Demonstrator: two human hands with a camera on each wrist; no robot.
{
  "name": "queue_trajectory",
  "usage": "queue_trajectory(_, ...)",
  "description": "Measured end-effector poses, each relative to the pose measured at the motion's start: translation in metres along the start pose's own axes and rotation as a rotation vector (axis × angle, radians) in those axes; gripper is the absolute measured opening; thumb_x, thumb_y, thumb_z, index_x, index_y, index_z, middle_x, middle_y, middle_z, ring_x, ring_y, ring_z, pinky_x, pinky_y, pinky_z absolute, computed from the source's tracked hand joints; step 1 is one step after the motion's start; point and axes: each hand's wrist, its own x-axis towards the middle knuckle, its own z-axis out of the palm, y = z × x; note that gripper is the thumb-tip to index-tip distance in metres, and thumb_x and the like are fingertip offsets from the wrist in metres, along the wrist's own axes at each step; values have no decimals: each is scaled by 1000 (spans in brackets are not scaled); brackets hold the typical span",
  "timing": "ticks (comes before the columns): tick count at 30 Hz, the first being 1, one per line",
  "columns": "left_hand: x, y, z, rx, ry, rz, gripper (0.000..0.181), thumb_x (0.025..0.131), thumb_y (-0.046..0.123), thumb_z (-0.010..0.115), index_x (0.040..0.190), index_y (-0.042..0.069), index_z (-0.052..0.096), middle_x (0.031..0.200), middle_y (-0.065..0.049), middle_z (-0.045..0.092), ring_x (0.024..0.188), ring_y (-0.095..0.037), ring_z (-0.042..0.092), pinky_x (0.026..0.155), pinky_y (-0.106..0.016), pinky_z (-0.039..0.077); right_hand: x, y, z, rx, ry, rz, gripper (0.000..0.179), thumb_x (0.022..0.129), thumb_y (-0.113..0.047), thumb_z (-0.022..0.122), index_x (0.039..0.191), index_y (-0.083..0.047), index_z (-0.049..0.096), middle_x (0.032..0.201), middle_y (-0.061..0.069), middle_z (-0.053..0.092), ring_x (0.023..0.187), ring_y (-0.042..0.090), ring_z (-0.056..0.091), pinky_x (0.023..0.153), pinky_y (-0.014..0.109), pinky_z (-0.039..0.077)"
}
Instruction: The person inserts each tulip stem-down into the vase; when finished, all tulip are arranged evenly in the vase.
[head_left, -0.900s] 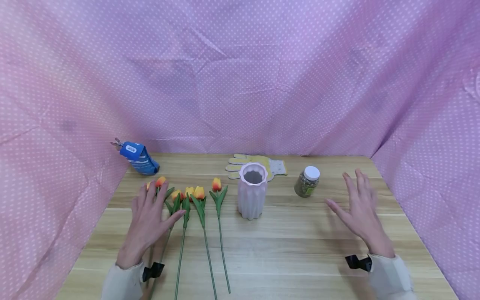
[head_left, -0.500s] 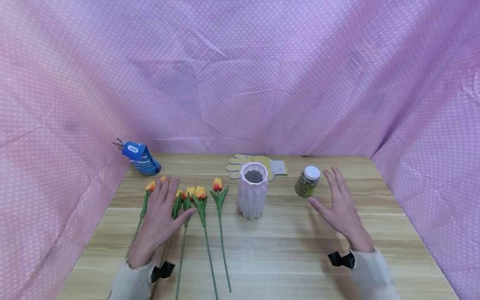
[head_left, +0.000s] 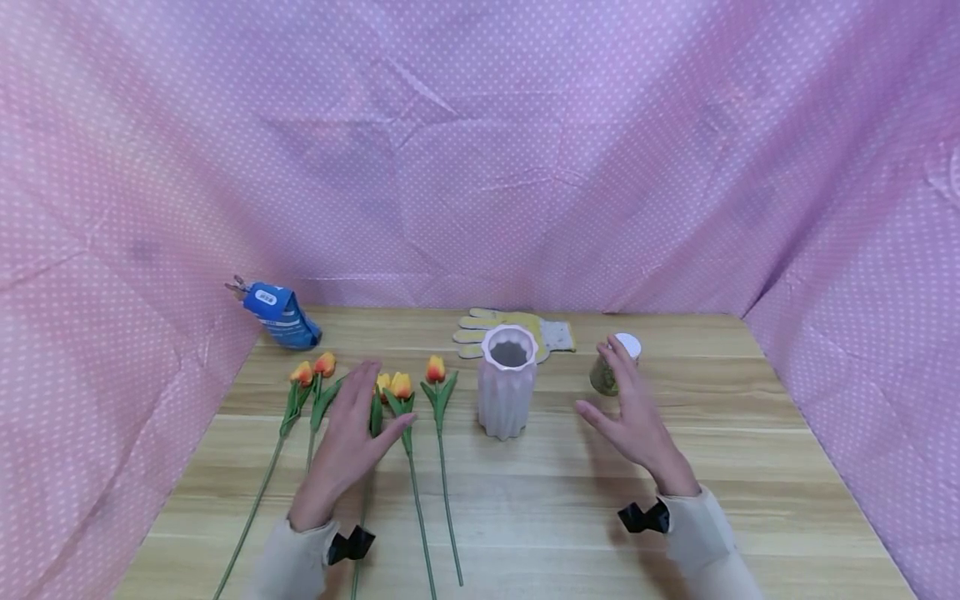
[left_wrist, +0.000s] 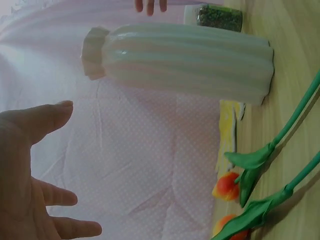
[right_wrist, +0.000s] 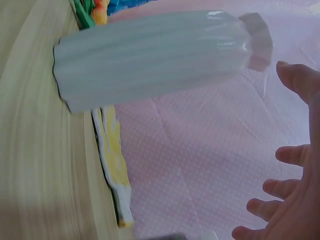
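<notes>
A pale pink fluted vase [head_left: 507, 400] stands upright in the middle of the table, between the two hands and touched by neither. Over the tulips [head_left: 400, 387] on the left hovers my left hand [head_left: 352, 446], its fingers spread and holding nothing; it covers part of some blooms and stems. My right hand [head_left: 637, 429], fingers also extended, is in the air right of the vase. It partly hides a small jar [head_left: 603, 377] with a white lid. Both wrist views show the vase [left_wrist: 185, 62] beyond empty fingers.
A yellow and white work glove [head_left: 555, 335] lies behind the vase. At the back left of the wooden table [head_left: 750, 500] sits a blue bag [head_left: 283, 317] with a clip on top. Pink dotted cloth [head_left: 480, 167] hangs around the back and sides.
My left hand has moved rightward across the tulips, uncovering the leftmost blooms. The right hand has come leftward toward the vase and now overlaps the jar. The things on the table stay put.
</notes>
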Motion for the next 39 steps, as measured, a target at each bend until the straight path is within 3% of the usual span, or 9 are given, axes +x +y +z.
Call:
queue_trajectory(6,3,2,17,-85,-51,-117,90,91,42,72,157,2,24,162,-25,26,149,-47,25,118,-69,29,6,-8,16,48,-24,-2,88,85,-29,78,156,-10,29,168,12,18,153,43,22,115,72,32)
queue_trajectory(21,8,9,58,-213,-128,-302,79,94,34,70,153,0,31,157,-27,37,146,-47,35,116,-65,36,17,-30,51,190,-50,-9,90,85,-33,77,158,-15,26,169,8,20,154,39,22,121,69,24)
queue_trajectory(24,9,7,68,-243,-119,-323,76,92,31,71,151,-2,35,146,-28,49,134,-44,50,109,-61,46,19,-33,56,208,-45,-18,90,85,-33,76,157,-15,27,169,7,21,154,39,22,121,68,23)
queue_trajectory(27,10,5,78,-247,-113,-347,73,92,29,73,148,-4,39,129,-26,60,108,-34,62,91,-47,58,21,-36,61,218,-44,-13,90,85,-34,77,158,-17,26,168,6,21,154,38,23,121,68,23)
queue_trajectory(29,11,4,83,-245,-125,-375,72,92,29,73,147,-4,40,118,-23,62,92,-25,61,77,-36,57,22,-36,64,225,-47,-9,90,84,-34,77,158,-18,26,168,7,22,154,38,23,121,69,23)
queue_trajectory(32,11,3,88,-244,-150,-417,71,93,29,72,147,-5,40,115,-21,62,81,-18,58,65,-26,50,24,-36,67,227,-49,-5,90,84,-35,77,157,-19,26,168,8,23,154,38,24,120,68,25)
queue_trajectory(39,12,6,92,-213,-167,-439,68,90,28,73,142,-6,46,105,-19,62,76,-19,58,61,-26,49,28,-36,74,290,-35,-18,92,82,-32,80,158,-22,27,164,9,32,150,34,33,119,63,33)
